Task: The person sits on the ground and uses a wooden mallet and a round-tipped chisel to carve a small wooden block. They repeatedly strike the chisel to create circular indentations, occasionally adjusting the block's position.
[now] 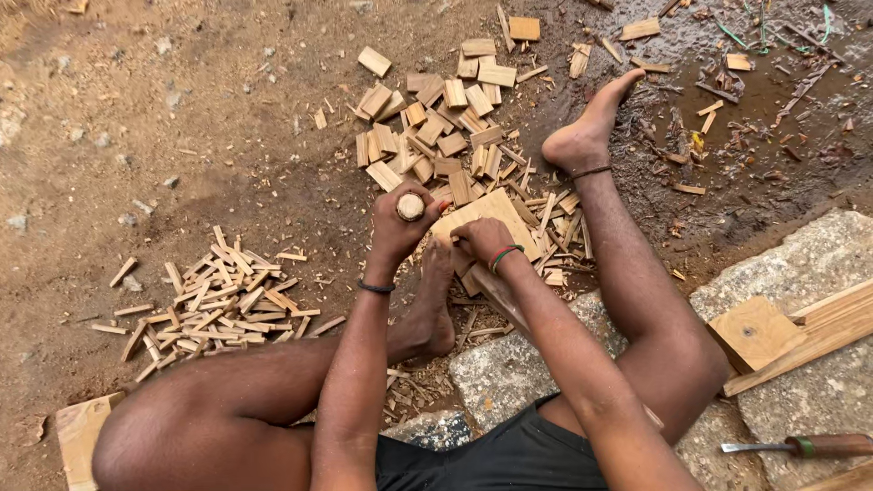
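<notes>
The left hand [400, 227] is closed tight around a round, pale wooden handle [410, 207]. Only the cut end of the handle shows, poking out of the top of the fist. The right hand [484, 242] is curled shut, with its fingers pressing on the near edge of a flat, square, light wooden board [486, 214]. The board lies on the brown dirt ground [182, 118], right under both hands and just past one bare foot [435, 300].

Beyond the hands sits a heap of short, chunky wooden blocks [441, 127]. Far off to the left of the left hand lies a heap of thin wooden sticks [214, 300]. To the right of the right hand the other bare foot [591, 127] rests on wet ground. Near the body, well to the right, a metal chisel with a brown wooden handle [800, 445] lies on a grey stone slab [818, 391].
</notes>
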